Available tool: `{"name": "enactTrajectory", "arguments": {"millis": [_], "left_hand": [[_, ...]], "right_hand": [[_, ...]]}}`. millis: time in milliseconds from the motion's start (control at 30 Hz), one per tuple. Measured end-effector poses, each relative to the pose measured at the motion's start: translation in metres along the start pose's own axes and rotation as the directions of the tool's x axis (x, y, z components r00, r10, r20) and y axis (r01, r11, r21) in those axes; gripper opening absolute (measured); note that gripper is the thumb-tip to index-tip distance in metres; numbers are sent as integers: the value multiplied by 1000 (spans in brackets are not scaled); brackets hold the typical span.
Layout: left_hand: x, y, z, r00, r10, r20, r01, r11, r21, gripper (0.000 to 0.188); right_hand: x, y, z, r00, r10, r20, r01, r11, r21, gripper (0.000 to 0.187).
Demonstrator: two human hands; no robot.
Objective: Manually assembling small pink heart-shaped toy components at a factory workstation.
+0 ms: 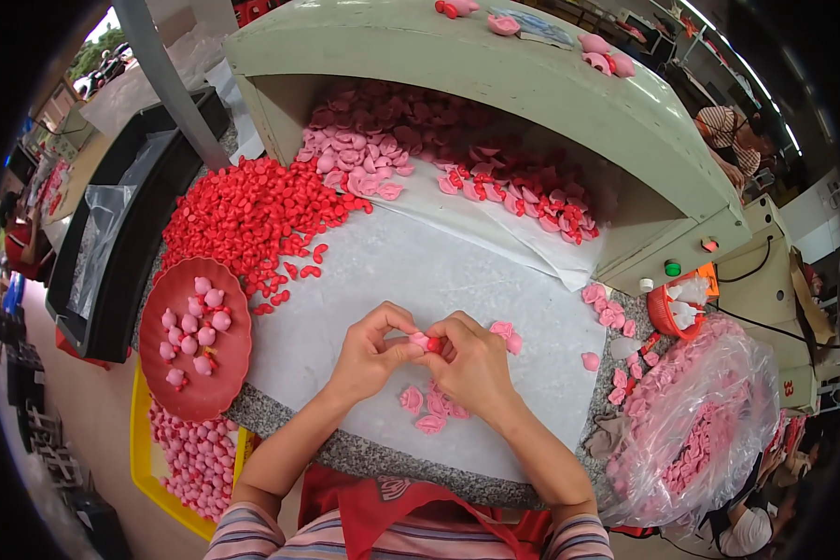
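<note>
Pink-and-red piece: lies between the two hands, at the meeting fingertips, raised over the white sheet; its pink side faces the left hand, its red side the right.
Left hand: pinches the piece from the left with thumb and forefinger.
Right hand: pinches the same piece from the right, thumb and forefinger nearly meeting those of the left.
Loose pink pieces: a small cluster on the sheet, below the held piece and just beside the right wrist, partly covered by it.
Pink pair: on the sheet, just beyond the right hand's knuckles.
Red pile: heaped beyond the left hand, spilling toward the sheet.
Red dish: left of the left forearm, bearing round pink pieces with red bits.
Yellow crate: below the dish, holding many similar round pieces.
Clear bag: well right of the right hand, full of pink pieces.
</note>
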State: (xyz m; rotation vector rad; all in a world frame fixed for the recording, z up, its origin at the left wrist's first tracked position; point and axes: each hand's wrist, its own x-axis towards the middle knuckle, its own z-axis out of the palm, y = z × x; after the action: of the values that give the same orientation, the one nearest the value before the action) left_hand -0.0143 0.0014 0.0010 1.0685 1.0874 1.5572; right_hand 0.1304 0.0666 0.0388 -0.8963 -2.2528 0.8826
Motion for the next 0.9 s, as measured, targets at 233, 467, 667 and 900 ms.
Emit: {"name": "enactTrajectory", "arguments": {"millis": [233, 467, 667, 900], "left_hand": [[80, 19, 17, 969, -44, -242, 72, 991, 109, 28], [26, 6, 0, 984, -139, -111, 177, 806, 565, 40], [3, -13, 43, 996, 76, -51, 13, 436, 900, 24], [-34, -5, 15, 983, 152, -100, -48, 745, 665, 16]], "right_hand": [[121, 73, -33, 928, -139, -345, 51, 967, -251, 15], [199, 132, -75, 921, -55, -385, -216, 752, -623, 17], [139, 69, -37, 929, -152, -337, -14, 896, -443, 20], [120, 22, 87, 974, -105, 201, 125, 988, -86, 17]]}}
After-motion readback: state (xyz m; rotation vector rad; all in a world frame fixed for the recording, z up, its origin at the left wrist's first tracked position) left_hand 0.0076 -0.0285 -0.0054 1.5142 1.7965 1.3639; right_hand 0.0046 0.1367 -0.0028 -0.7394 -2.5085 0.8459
